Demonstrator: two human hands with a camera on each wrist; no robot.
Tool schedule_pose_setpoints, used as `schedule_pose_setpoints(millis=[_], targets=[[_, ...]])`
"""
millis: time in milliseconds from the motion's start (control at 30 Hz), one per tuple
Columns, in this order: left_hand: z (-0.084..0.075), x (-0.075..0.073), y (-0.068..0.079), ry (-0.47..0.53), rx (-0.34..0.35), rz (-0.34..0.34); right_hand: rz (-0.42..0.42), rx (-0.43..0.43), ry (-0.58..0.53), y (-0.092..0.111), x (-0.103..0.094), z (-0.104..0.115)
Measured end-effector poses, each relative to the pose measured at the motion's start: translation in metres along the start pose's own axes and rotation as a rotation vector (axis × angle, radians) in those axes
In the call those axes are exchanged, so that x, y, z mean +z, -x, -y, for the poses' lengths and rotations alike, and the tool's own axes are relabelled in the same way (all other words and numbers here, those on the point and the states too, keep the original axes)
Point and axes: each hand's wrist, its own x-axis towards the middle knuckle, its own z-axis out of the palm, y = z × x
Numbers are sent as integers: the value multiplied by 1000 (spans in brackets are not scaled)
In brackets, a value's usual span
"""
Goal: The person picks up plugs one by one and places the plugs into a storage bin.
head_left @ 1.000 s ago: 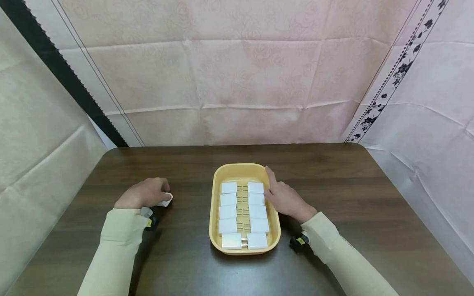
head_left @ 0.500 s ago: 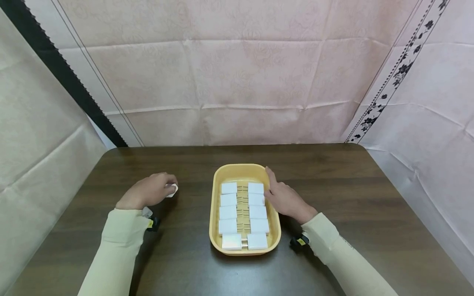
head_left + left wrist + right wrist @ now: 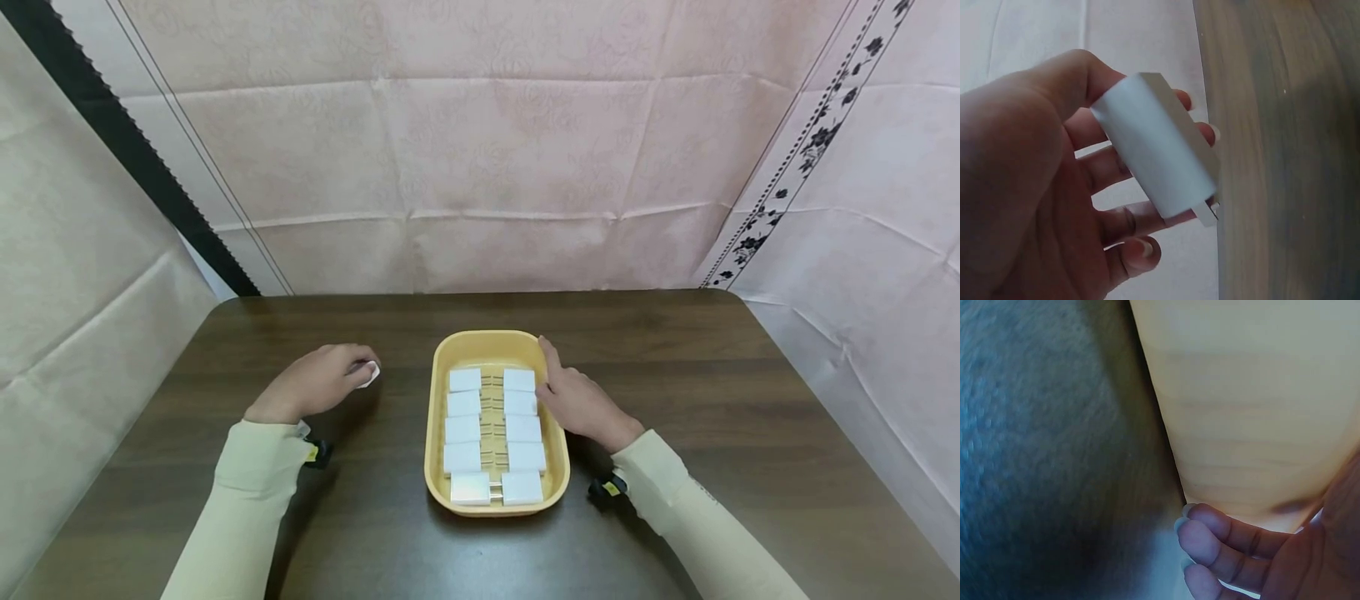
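A white charger plug (image 3: 1154, 144) with a flat prong at one end is in my left hand (image 3: 318, 383), off to the left of the yellow tray. In the left wrist view, thumb and fingers grip the plug's sides. My right hand (image 3: 581, 408) grips the right wall of the yellow plastic tray (image 3: 491, 340), fingers against the outside as the right wrist view shows. Inside the tray, white plugs (image 3: 462, 431) lie in two columns, with metal pins showing in the front pair, pointing to the middle.
The tray stands on a dark brown wooden table (image 3: 645, 350). Pale patterned cloth (image 3: 517, 150) hangs behind the table and at both sides. A small black camera (image 3: 606, 490) is strapped at the right wrist.
My left hand has moved right and slightly away from me with the white plug, coming closer to the tray. My right hand and the tray have hardly moved.
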Motion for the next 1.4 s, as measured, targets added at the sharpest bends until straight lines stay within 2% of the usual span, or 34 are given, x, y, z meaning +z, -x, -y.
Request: schedule_pose_setpoints(millis=[267, 500, 700, 1000, 1133, 1267, 1400], targets=[[-12, 1, 1, 26, 33, -48, -3, -14, 5, 0, -1, 0], [-16, 3, -2, 61, 55, -31, -5, -18, 7, 1, -1, -1], [-23, 3, -2, 64, 75, -45, -10, -19, 8, 1, 0, -1], [-42, 0, 3, 59, 103, -103, -12, -12, 2, 0, 0, 0], [-53, -1, 7, 56, 136, -129, -4, -2, -7, 0, 0, 0], [-63, -2, 11, 48, 176, -145, 5, 5, -18, 0, -1, 0], [-70, -2, 14, 38, 184, -150, -1, 0, -8, 0, -1, 0]])
